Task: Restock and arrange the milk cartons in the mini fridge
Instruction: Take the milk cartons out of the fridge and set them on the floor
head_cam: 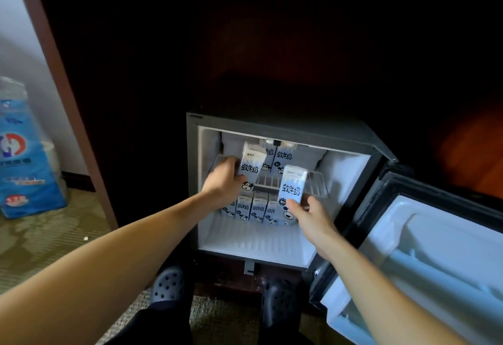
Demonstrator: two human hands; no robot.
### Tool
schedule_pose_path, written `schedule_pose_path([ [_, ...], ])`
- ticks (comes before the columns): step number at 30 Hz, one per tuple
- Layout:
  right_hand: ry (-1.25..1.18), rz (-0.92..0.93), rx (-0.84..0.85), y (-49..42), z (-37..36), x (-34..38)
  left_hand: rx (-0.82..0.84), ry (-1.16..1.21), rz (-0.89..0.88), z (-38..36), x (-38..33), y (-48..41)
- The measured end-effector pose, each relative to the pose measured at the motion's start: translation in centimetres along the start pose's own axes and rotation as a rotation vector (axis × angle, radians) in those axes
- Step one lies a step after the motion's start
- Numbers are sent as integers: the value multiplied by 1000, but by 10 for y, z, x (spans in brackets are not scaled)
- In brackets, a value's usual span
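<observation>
The mini fridge (285, 125) stands open in front of me, its door (424, 249) swung out to the right. My left hand (223, 181) grips a white and blue milk carton (251, 165) at the left of the wire shelf (272, 181). My right hand (307, 214) holds a second carton (291, 185) by its lower end, in front of the shelf's right part. Two cartons (283, 155) stand at the back of the shelf. A row of several cartons (257, 208) stands on the fridge floor below, partly hidden by my hands.
A blue plastic-wrapped pack (21, 154) stands on the carpet at far left beside a brown frame (68, 94). My two feet in perforated clogs (168, 285) are on the floor just before the fridge. The cabinet around the fridge is dark.
</observation>
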State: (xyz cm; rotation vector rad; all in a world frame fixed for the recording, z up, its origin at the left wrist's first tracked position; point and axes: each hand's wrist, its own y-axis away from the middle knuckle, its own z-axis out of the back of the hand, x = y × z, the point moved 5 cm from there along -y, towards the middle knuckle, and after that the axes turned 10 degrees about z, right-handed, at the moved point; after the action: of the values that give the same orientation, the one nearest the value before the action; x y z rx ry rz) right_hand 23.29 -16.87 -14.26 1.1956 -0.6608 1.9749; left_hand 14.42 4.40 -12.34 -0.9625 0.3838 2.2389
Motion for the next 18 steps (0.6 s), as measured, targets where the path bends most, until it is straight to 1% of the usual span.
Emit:
schedule_pose_path([
  [2, 45, -3, 50, 7, 3, 9, 62, -58, -7, 5, -6, 14],
  [5, 85, 28, 63, 23, 13, 34, 141, -54, -34, 18, -20, 42],
  [8, 94, 63, 70, 47, 28, 61, 232, 43, -82, 25, -37, 76],
  [12, 89, 95, 47, 94, 54, 89, 323, 224, -84, 37, -64, 126],
  [18, 25, 145, -15, 174, 106, 101, 427, 258, -235, 47, -122, 207],
])
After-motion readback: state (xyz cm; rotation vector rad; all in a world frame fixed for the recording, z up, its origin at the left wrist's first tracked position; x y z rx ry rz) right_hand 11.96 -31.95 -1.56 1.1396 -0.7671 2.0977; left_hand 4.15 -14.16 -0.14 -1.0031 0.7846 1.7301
